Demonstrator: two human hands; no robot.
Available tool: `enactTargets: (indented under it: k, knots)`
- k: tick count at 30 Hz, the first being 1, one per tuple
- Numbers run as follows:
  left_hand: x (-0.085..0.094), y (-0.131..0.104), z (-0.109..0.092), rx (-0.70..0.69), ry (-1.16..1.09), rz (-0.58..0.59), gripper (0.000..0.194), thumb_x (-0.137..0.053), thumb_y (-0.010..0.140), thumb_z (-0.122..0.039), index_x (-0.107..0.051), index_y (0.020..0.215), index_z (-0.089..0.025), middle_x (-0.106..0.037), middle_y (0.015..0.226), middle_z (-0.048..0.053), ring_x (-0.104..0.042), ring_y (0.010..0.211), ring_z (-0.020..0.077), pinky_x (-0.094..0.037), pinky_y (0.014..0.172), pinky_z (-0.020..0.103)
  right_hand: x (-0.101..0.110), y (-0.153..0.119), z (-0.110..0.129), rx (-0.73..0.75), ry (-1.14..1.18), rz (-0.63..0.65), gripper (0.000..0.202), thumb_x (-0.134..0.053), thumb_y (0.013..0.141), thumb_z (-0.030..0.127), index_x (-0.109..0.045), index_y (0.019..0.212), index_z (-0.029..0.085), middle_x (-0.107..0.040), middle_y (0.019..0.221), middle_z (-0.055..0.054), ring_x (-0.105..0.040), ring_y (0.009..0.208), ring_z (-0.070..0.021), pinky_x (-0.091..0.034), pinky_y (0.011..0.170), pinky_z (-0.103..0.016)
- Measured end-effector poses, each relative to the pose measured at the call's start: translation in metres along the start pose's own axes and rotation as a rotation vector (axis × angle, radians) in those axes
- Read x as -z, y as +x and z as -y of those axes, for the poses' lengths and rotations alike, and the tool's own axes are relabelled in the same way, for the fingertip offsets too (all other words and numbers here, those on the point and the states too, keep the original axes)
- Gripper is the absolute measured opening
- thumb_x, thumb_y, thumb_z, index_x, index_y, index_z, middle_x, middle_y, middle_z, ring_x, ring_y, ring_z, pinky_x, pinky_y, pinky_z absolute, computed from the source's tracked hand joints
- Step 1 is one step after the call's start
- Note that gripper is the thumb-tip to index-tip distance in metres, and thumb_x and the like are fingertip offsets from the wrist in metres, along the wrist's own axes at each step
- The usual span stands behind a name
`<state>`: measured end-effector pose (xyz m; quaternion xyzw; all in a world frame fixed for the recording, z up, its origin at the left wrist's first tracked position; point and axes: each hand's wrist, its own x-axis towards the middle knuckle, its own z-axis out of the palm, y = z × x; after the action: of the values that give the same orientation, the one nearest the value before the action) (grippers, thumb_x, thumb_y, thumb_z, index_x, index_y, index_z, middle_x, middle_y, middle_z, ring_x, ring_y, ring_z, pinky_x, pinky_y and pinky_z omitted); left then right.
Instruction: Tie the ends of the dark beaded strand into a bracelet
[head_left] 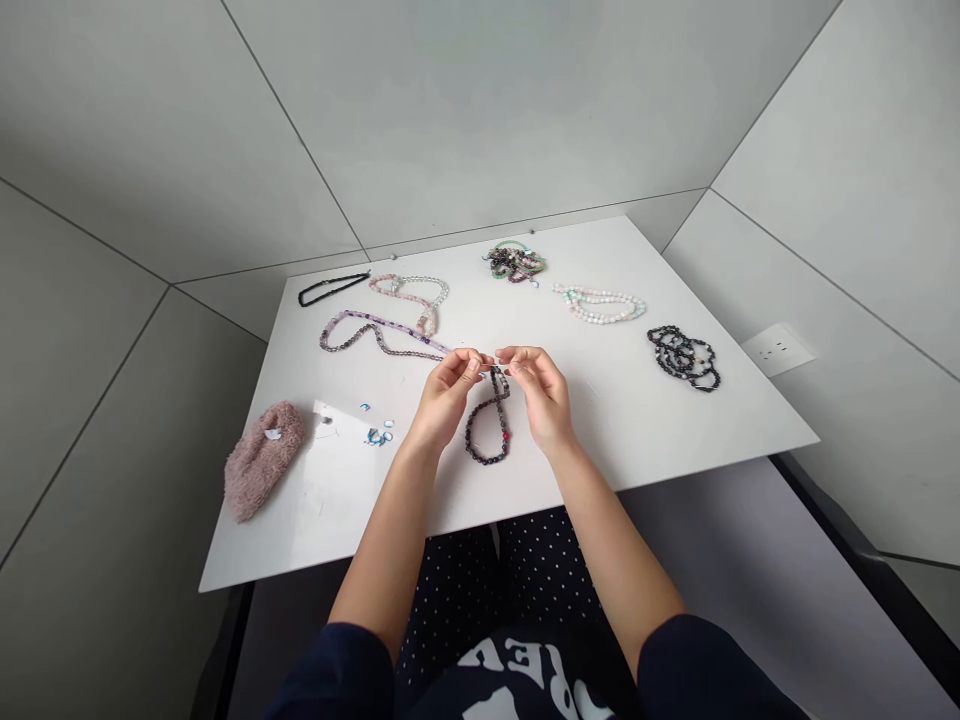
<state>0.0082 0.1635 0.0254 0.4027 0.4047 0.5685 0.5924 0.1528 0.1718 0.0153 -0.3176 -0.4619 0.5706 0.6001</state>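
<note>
My left hand point(448, 393) and my right hand point(541, 395) meet above the middle of the table, fingertips pinched close together. A thin pale cord point(496, 364) seems to run between them; its ends are hidden by my fingers. Just below, a strand of dark round beads point(487, 460) with one red bead point(506, 436) lies in a loop, its upper end reaching up to my fingertips. A purple and grey bead strand point(386, 321) stretches from the left towards my left hand.
A white table point(645, 440) holds pink and clear beads point(427, 322), a black strand point(330, 290), a mixed bead pile point(517, 262), pastel strands point(600, 305) and black bracelets point(682, 357). Left are a fuzzy pink pouch point(262, 465) and small blue-white bits point(377, 437). Walls stand close behind.
</note>
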Motion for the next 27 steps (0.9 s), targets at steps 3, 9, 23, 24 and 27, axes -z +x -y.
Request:
enactTargets:
  k: [3,9,23,24,27]
  knots:
    - [-0.001,0.002,0.000,-0.016,-0.113,-0.047,0.027,-0.077,0.082,-0.040,-0.060,0.088,-0.019,-0.068,0.098,0.003,-0.062,0.095,0.0138,-0.046,0.090,0.027,0.000,0.001,0.002,-0.058,0.127,0.015,0.009,-0.062,0.092,0.034,-0.060,0.091,0.026,-0.074,0.103,-0.003,-0.066,0.108,-0.0203,-0.048,0.102,-0.040]
    - [-0.002,0.003,-0.004,-0.047,-0.269,-0.111,0.031,-0.082,0.078,-0.037,-0.057,0.086,-0.021,-0.064,0.082,-0.001,-0.066,0.097,0.0139,-0.049,0.095,0.028,0.001,0.004,0.003,-0.139,0.360,-0.017,0.013,-0.068,0.087,0.031,-0.056,0.091,0.027,-0.073,0.082,0.002,-0.072,0.097,-0.0198,-0.046,0.109,-0.044]
    - [-0.005,0.003,-0.004,-0.196,-0.074,-0.124,0.035,-0.077,0.082,-0.045,-0.052,0.085,-0.021,-0.051,0.070,-0.005,-0.040,0.052,0.0043,-0.046,0.056,0.022,0.006,0.007,-0.001,-0.154,0.241,-0.177,0.026,-0.069,0.085,0.043,-0.049,0.091,0.029,-0.045,0.068,0.007,-0.052,0.066,-0.0117,-0.057,0.074,-0.033]
    - [-0.005,0.004,-0.004,-0.223,-0.046,-0.115,0.035,-0.076,0.082,-0.046,-0.052,0.084,-0.021,-0.052,0.070,-0.005,-0.040,0.052,0.0043,-0.044,0.054,0.022,0.007,0.007,-0.001,-0.156,0.239,-0.190,0.026,-0.069,0.085,0.043,-0.048,0.090,0.029,-0.044,0.067,0.007,-0.051,0.064,-0.0116,-0.055,0.072,-0.032]
    - [-0.003,0.004,-0.003,-0.278,0.031,-0.111,0.035,-0.073,0.085,-0.047,-0.052,0.083,-0.020,-0.053,0.070,-0.004,-0.041,0.052,0.0048,-0.040,0.052,0.022,0.011,0.010,-0.003,-0.167,0.252,-0.244,0.028,-0.072,0.082,0.043,-0.049,0.087,0.028,-0.043,0.066,0.007,-0.048,0.061,-0.0113,-0.051,0.065,-0.030]
